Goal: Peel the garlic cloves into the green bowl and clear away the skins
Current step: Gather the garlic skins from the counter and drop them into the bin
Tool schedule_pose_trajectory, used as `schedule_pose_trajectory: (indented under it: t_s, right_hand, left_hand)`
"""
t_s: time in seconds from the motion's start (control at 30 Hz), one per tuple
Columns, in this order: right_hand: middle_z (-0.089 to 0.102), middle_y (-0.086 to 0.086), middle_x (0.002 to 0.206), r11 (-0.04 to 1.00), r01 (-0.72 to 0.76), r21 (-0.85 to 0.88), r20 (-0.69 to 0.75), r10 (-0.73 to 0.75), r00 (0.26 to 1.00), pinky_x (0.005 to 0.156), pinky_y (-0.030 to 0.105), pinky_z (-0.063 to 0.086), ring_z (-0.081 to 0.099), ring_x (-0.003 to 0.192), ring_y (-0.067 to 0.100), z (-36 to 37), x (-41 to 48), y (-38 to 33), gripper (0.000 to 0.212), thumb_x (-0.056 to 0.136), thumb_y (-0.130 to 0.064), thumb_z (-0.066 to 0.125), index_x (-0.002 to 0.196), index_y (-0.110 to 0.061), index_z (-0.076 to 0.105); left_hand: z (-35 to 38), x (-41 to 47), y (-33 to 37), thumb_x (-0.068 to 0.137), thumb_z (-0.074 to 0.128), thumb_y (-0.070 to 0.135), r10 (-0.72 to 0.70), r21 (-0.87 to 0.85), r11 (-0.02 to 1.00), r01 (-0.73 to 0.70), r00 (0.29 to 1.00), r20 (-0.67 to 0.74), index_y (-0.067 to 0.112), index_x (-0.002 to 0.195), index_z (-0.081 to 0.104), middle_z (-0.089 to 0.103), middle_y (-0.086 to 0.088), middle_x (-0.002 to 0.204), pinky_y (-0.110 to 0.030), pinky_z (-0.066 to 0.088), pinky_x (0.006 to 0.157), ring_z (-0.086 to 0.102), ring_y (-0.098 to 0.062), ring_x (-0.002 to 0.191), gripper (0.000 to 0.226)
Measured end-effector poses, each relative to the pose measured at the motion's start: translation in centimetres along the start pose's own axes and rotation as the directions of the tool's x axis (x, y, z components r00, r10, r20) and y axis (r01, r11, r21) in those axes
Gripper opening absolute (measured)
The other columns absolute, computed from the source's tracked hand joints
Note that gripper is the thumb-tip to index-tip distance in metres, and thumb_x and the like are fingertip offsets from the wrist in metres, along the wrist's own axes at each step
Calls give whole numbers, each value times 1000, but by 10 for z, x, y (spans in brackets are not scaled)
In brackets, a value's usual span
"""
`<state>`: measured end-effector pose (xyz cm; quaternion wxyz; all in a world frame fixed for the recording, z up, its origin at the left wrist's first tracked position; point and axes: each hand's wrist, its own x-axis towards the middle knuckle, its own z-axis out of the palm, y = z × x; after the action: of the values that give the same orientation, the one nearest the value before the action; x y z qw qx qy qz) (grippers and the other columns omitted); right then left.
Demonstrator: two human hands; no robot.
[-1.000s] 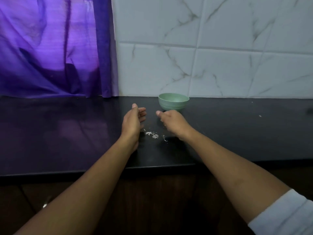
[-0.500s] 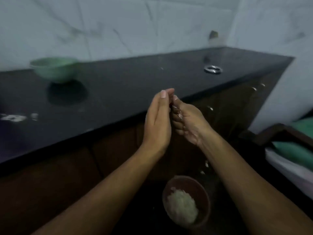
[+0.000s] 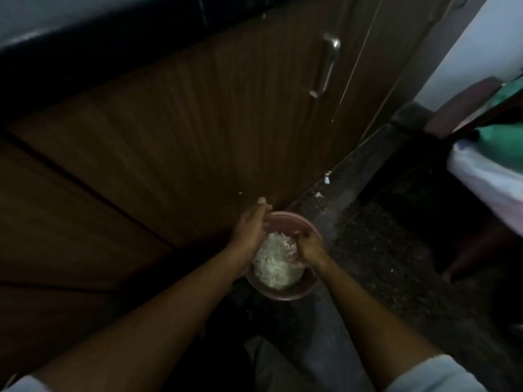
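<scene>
Round pink bowl [image 3: 283, 292] of papery white skins [image 3: 273, 267], left hand [image 3: 249, 230] flat-fingered above it, right hand [image 3: 310, 247] curled (grip unclear)

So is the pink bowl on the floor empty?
Partly full: a pale heap of skins covers the bottom of the pink bowl, below its rim.

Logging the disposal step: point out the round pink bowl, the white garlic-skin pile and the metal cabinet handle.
round pink bowl [image 3: 283, 292]: head view, near wall.
white garlic-skin pile [image 3: 273, 267]: head view, pile's middle.
metal cabinet handle [image 3: 328, 66]: head view, mid bar.
</scene>
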<state>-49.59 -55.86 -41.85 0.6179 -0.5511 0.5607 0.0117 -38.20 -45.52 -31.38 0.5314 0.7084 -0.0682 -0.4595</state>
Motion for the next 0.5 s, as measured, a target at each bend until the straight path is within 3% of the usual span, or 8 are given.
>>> schedule_pose_trajectory:
  t_s: [0.1,0.23,0.33,0.4,0.5]
  right_hand:
    - [70,22,111,986,-138,98,7,138,990,59,44,59,72,67,36,6,13,7,17,106,-7,50,112,-2,65]
    - [71,20,95,981,-175,87,-41,179,983,50,32,52,67,60,27,6,36,25,21,97,6,60,80,-5,66]
    - [71,17,79,983,-169,70,-48,172,984,45,29,51,67,52,20,7,46,31,19,89,3,74,80,-9,62]
    - [70,18,78,983,-156,94,-45,160,986,50,33,53,67,53,23,9,51,34,18,87,-6,78,82,-12,62]
    - [69,19,82,972,-202,122,-15,206,979,51,33,52,67,59,28,10,57,39,8,92,-11,67,84,-10,65]
  left_hand:
    - [2,29,-23,110,40,47,-109,17,994,109,994,3,17,124,68,69,-4,123,-30,52,83,65,-13,105,44]
    - [2,56,-48,108,42,50,-181,56,982,180,984,4,17,137,64,67,-3,131,-38,51,99,63,-18,117,50]
    - [1,67,-59,109,42,48,-198,47,979,198,980,3,18,143,60,66,-4,135,-34,51,91,64,-16,111,49]
    - [1,72,-64,109,41,47,-218,51,975,218,976,5,19,145,58,66,-5,135,-33,50,86,64,-13,105,49]
    - [3,81,-70,109,40,50,-253,59,966,252,968,3,21,146,58,66,-5,134,-35,48,87,63,-12,102,50]
